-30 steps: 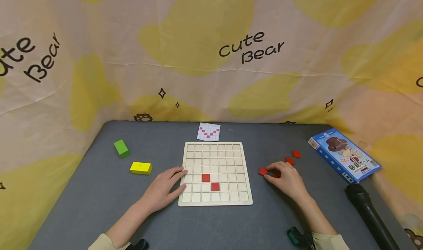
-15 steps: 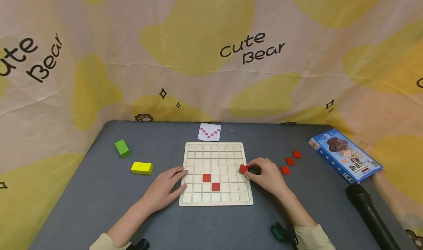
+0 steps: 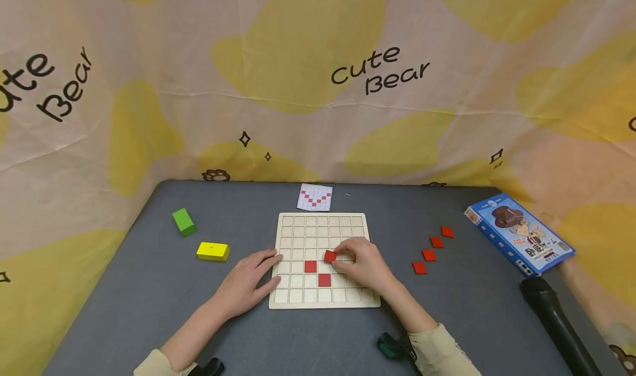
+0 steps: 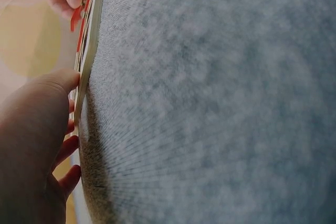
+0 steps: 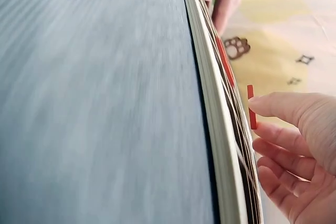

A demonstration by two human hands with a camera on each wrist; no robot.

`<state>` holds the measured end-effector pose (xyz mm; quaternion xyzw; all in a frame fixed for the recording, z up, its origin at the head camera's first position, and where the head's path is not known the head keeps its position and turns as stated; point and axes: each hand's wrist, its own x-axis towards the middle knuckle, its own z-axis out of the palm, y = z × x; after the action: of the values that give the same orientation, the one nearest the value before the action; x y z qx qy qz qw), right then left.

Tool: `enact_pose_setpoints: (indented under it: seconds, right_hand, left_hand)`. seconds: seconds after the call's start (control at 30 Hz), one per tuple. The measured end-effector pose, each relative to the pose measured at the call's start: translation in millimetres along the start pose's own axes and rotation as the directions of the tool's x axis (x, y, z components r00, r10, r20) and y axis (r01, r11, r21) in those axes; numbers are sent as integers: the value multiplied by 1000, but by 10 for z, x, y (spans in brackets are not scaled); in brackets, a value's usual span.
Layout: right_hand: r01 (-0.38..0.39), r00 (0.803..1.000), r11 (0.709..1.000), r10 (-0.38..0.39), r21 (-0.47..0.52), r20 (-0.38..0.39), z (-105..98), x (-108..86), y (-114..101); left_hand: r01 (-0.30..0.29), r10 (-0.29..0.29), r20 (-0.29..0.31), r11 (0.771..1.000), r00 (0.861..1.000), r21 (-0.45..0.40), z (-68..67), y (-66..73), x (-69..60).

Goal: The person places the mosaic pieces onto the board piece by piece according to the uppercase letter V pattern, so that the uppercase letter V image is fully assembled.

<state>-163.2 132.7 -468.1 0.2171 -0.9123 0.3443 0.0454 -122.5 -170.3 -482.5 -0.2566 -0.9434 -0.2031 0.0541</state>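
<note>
A cream gridded board (image 3: 295,296) lies on the grey table. Two red square tiles, one nearer the left (image 3: 310,266) and one lower right of it (image 3: 324,280), sit in its cells. My right hand (image 3: 366,263) is over the board's right half, pinching a red tile (image 3: 329,256) between thumb and fingertip. In the right wrist view that pinched tile (image 5: 251,108) stands edge-on, apart from the board's surface. My left hand (image 3: 248,281) rests against the board's left edge with fingers spread; in the left wrist view its thumb (image 4: 65,80) touches the rim.
Several loose red tiles (image 3: 419,268) lie in a slanting row to the right. Behind the board is a small pattern card (image 3: 315,197). Green (image 3: 184,222) and yellow (image 3: 213,251) blocks stand left. A blue box (image 3: 519,232) and black microphone (image 3: 551,315) are far right.
My right hand has carried a red tile leftward from the loose tiles at the right to above the board. The left hand has stayed at the board's left edge.
</note>
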Motion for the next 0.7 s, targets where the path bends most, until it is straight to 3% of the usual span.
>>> enact_pose_setpoints:
  seconds: [0.33, 0.7]
  right_hand:
    - [67, 998, 997, -67, 35, 10, 261, 194, -269]
    - [55, 998, 998, -55, -17, 31, 416, 354, -390]
  left_hand:
    - [4, -4, 3, 1000, 1000, 4, 2, -3, 3]
    - [-5, 4, -9, 1000, 1000, -7, 20, -21, -2]
